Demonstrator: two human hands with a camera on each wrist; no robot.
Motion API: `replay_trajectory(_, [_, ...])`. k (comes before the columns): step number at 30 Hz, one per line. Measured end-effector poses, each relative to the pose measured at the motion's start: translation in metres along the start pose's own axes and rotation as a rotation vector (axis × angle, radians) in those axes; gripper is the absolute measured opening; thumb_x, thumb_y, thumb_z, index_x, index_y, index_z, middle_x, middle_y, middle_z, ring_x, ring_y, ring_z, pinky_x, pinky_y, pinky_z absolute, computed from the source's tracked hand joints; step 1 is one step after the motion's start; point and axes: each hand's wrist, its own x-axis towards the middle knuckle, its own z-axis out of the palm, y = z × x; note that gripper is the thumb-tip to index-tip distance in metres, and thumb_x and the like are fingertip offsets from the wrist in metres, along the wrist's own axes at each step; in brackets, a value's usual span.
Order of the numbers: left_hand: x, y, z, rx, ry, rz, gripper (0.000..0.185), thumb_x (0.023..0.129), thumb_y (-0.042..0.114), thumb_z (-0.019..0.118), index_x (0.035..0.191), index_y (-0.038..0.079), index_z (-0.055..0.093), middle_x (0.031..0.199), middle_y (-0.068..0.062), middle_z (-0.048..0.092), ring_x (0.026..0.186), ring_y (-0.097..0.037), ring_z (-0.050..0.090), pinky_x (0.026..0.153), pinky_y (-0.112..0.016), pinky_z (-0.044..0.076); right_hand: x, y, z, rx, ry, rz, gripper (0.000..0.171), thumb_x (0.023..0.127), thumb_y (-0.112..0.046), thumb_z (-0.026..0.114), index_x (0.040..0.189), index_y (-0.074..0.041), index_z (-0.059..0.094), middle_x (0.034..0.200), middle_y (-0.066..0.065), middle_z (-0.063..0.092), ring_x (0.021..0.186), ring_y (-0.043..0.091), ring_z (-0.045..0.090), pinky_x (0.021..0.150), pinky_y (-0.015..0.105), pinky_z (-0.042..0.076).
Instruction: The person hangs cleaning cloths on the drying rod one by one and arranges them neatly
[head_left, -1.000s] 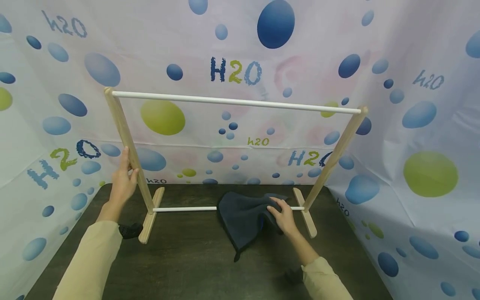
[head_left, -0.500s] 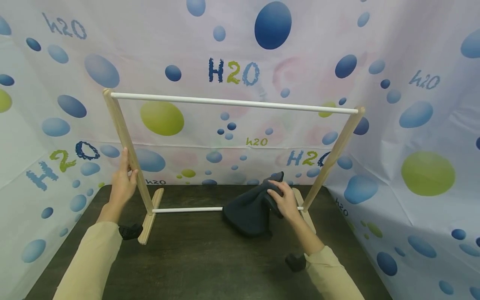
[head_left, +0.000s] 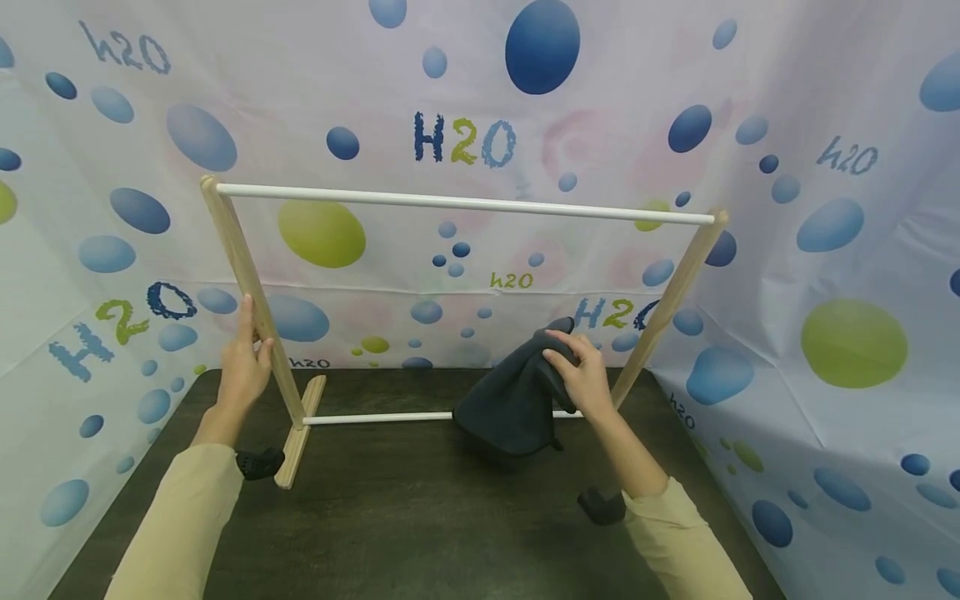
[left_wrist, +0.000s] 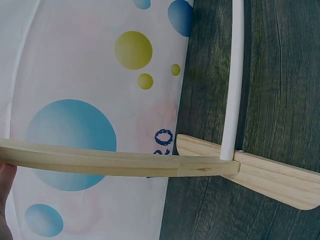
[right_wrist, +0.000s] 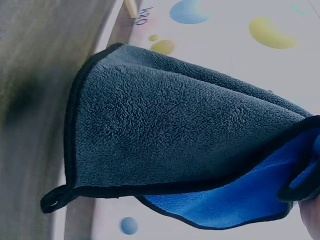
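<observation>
A wooden rack with white rods stands across the table; its left post (head_left: 251, 287) is held by my left hand (head_left: 242, 371), with the index finger lying along the wood. In the left wrist view the post (left_wrist: 120, 161) runs to the wooden foot (left_wrist: 270, 182), and only a bit of the hand shows at the left edge. My right hand (head_left: 585, 375) pinches a microfiber cloth (head_left: 506, 400) near its upper end. The cloth hangs in folds in front of the lower rod (head_left: 378, 418). Up close the cloth (right_wrist: 175, 125) is grey, with a blue underside, black edging and a corner loop.
Above the cloth the upper white rod (head_left: 465, 202) spans between the left post and the right post (head_left: 667, 308). The dark table (head_left: 375, 525) meets a bubble-printed curtain (head_left: 420, 75) behind and at both sides.
My right hand has lifted the cloth from the table and moved up slightly; the cloth now hangs bunched beneath the fingers. My left hand has stayed on the post.
</observation>
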Motion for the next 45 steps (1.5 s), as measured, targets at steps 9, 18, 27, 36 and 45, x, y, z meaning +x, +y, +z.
replay_trajectory(9, [0.000,0.000,-0.004,0.012,0.029,0.010,0.074,0.092,-0.009,0.045,0.151,0.009,0.005,0.118,-0.046,0.045,0.107,-0.059,0.048,0.084,-0.065,0.044,0.010,-0.067,-0.021,0.037,0.037,-0.093,0.028,0.086,0.000,0.061,0.113,0.009,0.062,0.070,0.000,0.037,0.061,0.003,0.027,0.058,0.018,0.029])
replay_trajectory(18, [0.001,-0.001,-0.005,0.004,0.052,0.029,0.074,0.089,-0.013,0.045,0.150,0.007,0.008,0.116,-0.046,0.046,0.105,-0.059,0.049,0.084,-0.065,0.044,0.043,-0.075,-0.030,0.112,0.107,-0.169,0.028,0.087,-0.003,0.063,0.114,0.003,0.064,0.074,-0.004,0.040,0.063,0.008,0.033,0.054,0.017,0.030])
replay_trajectory(27, [0.001,-0.001,-0.001,-0.002,0.042,0.039,0.075,0.089,-0.014,0.045,0.150,0.006,0.007,0.119,-0.046,0.043,0.106,-0.060,0.048,0.084,-0.064,0.044,0.069,-0.114,-0.041,0.163,0.151,-0.290,0.027,0.085,-0.001,0.064,0.112,0.004,0.065,0.075,-0.012,0.046,0.064,0.006,0.036,0.054,0.017,0.032])
replay_trajectory(36, [-0.002,-0.003,0.000,0.004,0.062,0.066,0.075,0.089,-0.014,0.046,0.150,0.006,0.008,0.113,-0.045,0.047,0.101,-0.059,0.051,0.082,-0.066,0.044,0.096,-0.155,-0.042,0.230,0.146,-0.328,0.030,0.088,-0.004,0.061,0.117,0.003,0.063,0.083,-0.014,0.050,0.072,0.007,0.038,0.061,0.019,0.034])
replay_trajectory(45, [-0.002,-0.005,0.002,-0.004,0.071,0.075,0.073,0.088,-0.014,0.046,0.150,0.005,0.011,0.116,-0.045,0.046,0.102,-0.059,0.050,0.082,-0.065,0.044,0.130,-0.184,-0.040,0.371,0.153,-0.328,0.030,0.088,-0.002,0.059,0.117,0.008,0.061,0.093,-0.008,0.056,0.077,0.004,0.057,0.070,0.014,0.049])
